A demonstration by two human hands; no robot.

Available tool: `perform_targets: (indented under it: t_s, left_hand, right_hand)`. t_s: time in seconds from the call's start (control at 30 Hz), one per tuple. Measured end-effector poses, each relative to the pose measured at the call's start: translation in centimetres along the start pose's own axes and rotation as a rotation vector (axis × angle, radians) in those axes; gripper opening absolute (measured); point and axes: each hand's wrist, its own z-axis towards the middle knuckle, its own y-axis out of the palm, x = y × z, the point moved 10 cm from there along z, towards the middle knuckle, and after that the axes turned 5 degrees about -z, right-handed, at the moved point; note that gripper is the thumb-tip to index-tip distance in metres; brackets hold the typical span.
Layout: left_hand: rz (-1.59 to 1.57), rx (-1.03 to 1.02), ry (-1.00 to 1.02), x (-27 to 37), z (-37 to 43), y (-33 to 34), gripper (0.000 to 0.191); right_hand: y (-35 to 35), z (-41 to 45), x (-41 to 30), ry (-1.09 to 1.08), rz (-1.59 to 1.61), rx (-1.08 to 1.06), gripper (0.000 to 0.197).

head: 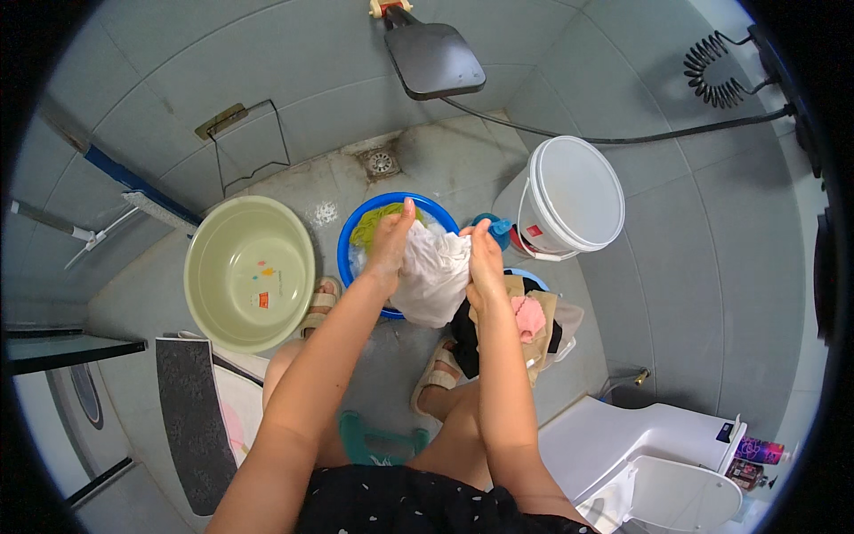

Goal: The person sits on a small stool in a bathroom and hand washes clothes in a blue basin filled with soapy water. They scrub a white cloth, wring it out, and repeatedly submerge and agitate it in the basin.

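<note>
A bunched white cloth is stretched between my two hands, above the near side of a blue basin. My left hand grips its left edge, thumb pointing up. At its upper right, my right hand pinches the fabric. Inside the basin lie a yellow-green cloth and suds, partly hidden by my hands and the white cloth. A pile of laundry, with black and beige garments and a pink cloth, lies to the right, beside and under my right forearm.
A pale green basin stands at left. A lidded white bucket and a blue bottle are at right. A floor drain lies beyond the blue basin. A toilet is at lower right, a dark mat at lower left.
</note>
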Motion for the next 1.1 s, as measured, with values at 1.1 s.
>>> perform_targets:
  t_s: [1.1]
  left_hand:
    - [-0.225,-0.136,0.151,-0.3,3.5,-0.8,0.028]
  right_hand:
    - [8.6,-7.7,-5.2,-0.779,-0.875,-0.025,0.023]
